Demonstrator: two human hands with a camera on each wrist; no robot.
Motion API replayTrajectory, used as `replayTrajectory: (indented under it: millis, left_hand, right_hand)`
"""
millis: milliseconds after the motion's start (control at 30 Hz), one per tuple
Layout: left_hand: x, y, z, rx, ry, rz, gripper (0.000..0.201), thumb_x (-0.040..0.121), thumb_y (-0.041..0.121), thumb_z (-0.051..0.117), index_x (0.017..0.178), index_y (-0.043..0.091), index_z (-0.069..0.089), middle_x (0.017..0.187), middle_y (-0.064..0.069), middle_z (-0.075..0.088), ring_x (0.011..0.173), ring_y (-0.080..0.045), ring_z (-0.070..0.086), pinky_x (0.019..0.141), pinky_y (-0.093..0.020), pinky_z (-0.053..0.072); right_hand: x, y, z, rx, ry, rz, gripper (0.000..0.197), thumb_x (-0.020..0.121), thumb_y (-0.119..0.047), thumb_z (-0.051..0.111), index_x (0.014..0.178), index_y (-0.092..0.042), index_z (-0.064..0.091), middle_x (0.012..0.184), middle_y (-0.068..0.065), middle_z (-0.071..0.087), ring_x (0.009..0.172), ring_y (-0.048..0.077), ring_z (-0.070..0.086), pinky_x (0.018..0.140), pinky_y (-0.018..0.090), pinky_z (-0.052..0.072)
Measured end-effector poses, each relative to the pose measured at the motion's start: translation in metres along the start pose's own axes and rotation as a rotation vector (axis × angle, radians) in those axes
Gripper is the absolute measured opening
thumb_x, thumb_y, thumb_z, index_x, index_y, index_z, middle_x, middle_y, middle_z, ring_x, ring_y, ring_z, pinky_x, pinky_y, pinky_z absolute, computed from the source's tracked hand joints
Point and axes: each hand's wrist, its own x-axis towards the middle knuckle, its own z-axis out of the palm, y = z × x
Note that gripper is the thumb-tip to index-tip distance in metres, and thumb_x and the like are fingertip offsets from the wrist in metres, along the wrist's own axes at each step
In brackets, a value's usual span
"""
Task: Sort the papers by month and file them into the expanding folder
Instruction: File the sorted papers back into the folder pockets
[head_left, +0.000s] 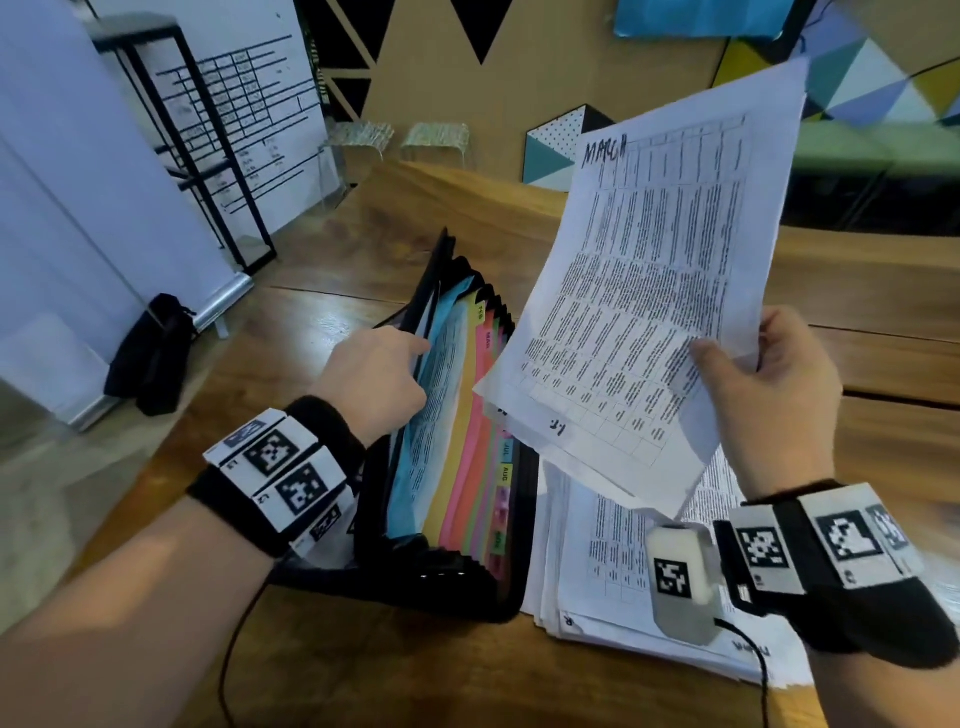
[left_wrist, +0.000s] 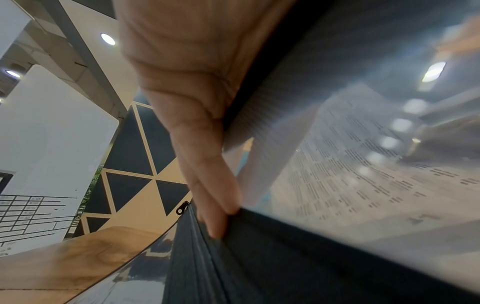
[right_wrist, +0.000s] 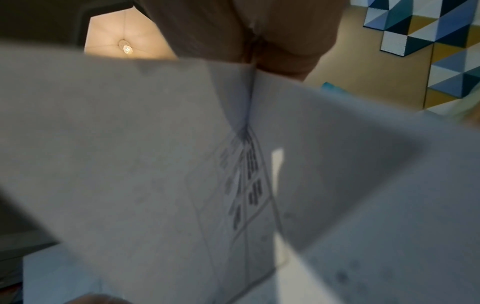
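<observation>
Item: sheets (head_left: 649, 312), white, printed tables, top hand-marked what I read as "MAR". My right hand (head_left: 774, 384) pinches their lower edge, thumb on top, raised at 2 o'clock so the heading reads.

Item: expanding folder (head_left: 457, 457), black, coloured month tabs, centre of table (head_left: 363, 670). My left hand (head_left: 374, 374), fingers curled over a front wall, spreads the pockets, prob. for insertion.

Item: unsorted stack (head_left: 602, 571), 5 o'clock.
</observation>
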Motion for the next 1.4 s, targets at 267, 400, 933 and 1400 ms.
replayTrajectory:
  millis: [267, 400, 933, 1400]
  left_hand:
    - [-0.003, 0.001, -0.002, -0.093, -0.013, -0.018, 0.057, 0.079, 0.005, 0.058, 0.133, 0.022, 0.053, 0.122, -0.005, 0.062, 0.099, -0.022, 0.061, 0.088, -0.029, 0.05]
    - [-0.004, 0.0, -0.003, -0.083, -0.01, -0.016, 0.059, 0.079, 0.005, 0.057, 0.135, 0.023, 0.052, 0.125, -0.006, 0.061, 0.102, -0.023, 0.062, 0.091, -0.033, 0.051]
    - [-0.004, -0.002, -0.005, -0.073, 0.001, -0.023, 0.06, 0.08, 0.007, 0.059, 0.137, 0.024, 0.049, 0.129, -0.005, 0.058, 0.108, -0.021, 0.059, 0.093, -0.03, 0.049]
    - [-0.002, -0.005, -0.004, -0.141, 0.019, -0.034, 0.058, 0.079, 0.005, 0.06, 0.134, 0.021, 0.053, 0.129, -0.001, 0.059, 0.112, -0.019, 0.058, 0.098, -0.032, 0.047]
  right_hand:
    - [-0.008, -0.007, 0.004, -0.044, 0.054, -0.05, 0.012, 0.085, -0.014, 0.065, 0.088, -0.019, 0.055, 0.075, -0.01, 0.058, 0.063, 0.0, 0.054, 0.056, 0.02, 0.046]
    - [0.006, -0.002, -0.011, -0.053, 0.133, -0.038, 0.01, 0.08, -0.014, 0.063, 0.088, -0.018, 0.065, 0.072, -0.007, 0.061, 0.058, -0.003, 0.05, 0.055, 0.017, 0.044]
    - [-0.002, 0.011, -0.008, -0.134, 0.066, -0.031, 0.01, 0.081, -0.011, 0.064, 0.088, -0.018, 0.065, 0.073, 0.002, 0.061, 0.06, 0.003, 0.05, 0.062, 0.018, 0.042]
    - [-0.023, 0.006, 0.006, -0.119, -0.005, -0.087, 0.013, 0.084, -0.011, 0.064, 0.086, -0.024, 0.061, 0.064, -0.028, 0.061, 0.063, -0.016, 0.053, 0.059, 0.002, 0.038]
